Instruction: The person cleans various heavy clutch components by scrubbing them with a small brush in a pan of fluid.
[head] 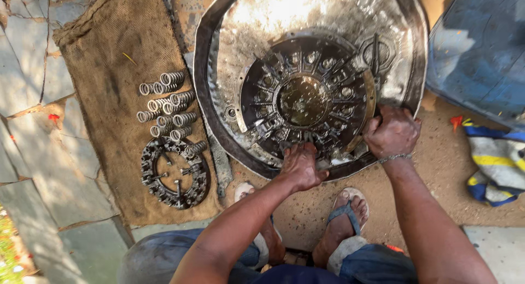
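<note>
My feet [350, 207] in sandals stand on sandy ground, nearest to me. Just beyond them my left hand [299, 166] curls over the near edge of the clutch cover [304, 95], fingers pressed down onto its dark metal. My right hand [392, 132] grips the cover's right rim, fingers closed around it. The cover lies flat in a wide metal pan [229, 136], wet and shiny toward the far side. To the left, on a burlap sack [104, 82], a dark ring [175, 173] with bolts lies near me, and a cluster of coil springs [167, 106] sits just beyond it. At far right lies a blue sheet [481, 49], with a striped cloth [495, 164] nearer.
</note>
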